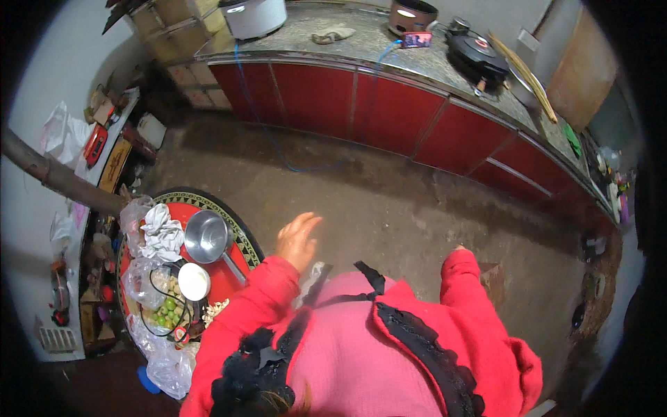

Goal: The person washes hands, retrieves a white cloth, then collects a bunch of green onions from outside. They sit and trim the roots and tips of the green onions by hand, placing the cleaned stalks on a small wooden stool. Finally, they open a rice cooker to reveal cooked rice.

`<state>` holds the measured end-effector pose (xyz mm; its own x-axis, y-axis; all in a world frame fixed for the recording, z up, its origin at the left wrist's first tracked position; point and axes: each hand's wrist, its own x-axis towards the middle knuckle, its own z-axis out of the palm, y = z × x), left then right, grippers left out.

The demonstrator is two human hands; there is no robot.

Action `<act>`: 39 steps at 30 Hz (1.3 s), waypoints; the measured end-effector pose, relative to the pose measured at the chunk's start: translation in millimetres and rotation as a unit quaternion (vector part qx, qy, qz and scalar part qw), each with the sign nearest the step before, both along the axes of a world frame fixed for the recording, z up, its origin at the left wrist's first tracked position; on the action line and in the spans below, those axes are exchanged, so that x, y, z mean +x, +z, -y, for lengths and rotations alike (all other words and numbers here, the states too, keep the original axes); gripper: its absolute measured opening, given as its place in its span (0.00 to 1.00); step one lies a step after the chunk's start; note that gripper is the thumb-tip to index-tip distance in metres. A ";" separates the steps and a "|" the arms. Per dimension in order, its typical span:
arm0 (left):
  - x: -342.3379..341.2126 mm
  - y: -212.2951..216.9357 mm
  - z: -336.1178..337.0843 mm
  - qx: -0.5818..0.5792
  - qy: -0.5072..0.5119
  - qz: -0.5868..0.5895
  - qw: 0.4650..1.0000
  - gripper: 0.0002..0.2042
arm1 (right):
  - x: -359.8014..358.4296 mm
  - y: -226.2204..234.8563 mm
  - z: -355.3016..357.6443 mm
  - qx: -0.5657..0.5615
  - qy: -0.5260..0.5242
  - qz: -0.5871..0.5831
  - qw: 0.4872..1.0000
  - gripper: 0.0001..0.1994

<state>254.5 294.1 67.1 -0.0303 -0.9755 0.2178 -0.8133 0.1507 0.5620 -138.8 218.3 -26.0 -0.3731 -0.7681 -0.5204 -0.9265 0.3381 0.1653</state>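
My left hand [299, 240] is raised over the bare concrete floor with its fingers apart, holding nothing. It is just right of a round red table with a patterned rim [244, 236]. Closest to it on the table is a steel saucepan [206, 236], its handle pointing toward me. A crumpled white cloth [163, 233], a small white bowl [194, 281] and green fruits [167, 313] in a bag lie further left. My right arm's red sleeve [462, 274] points forward at the right; the hand itself is hidden past the cuff.
A long counter with red cabinet doors [389, 111] runs across the back. It carries a white cooker [253, 15], a black pan [479, 55] and long sticks [528, 73]. A blue cable [278, 149] hangs to the floor. Cluttered shelves [104, 139] stand at the left.
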 end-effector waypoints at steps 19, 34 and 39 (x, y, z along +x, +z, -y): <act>297.3 -76.4 -58.1 -0.091 0.516 -0.051 0.850 0.19 | 102.4 2.4 81.7 0.110 0.135 -0.158 0.972 0.15; 478.8 -215.7 -81.9 0.097 0.691 -0.251 0.671 0.30 | 112.5 48.4 66.5 0.179 0.138 -0.232 0.946 0.16; 497.6 -237.1 -106.9 0.166 0.710 -0.268 0.630 0.29 | 163.4 77.8 70.4 0.110 0.096 -0.174 0.974 0.16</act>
<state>752.1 401.0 -170.0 0.9149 0.0691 -0.3978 0.3242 -0.7128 0.6219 24.6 147.9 51.8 -0.4178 -0.7253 -0.5472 -0.8437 0.0862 0.5299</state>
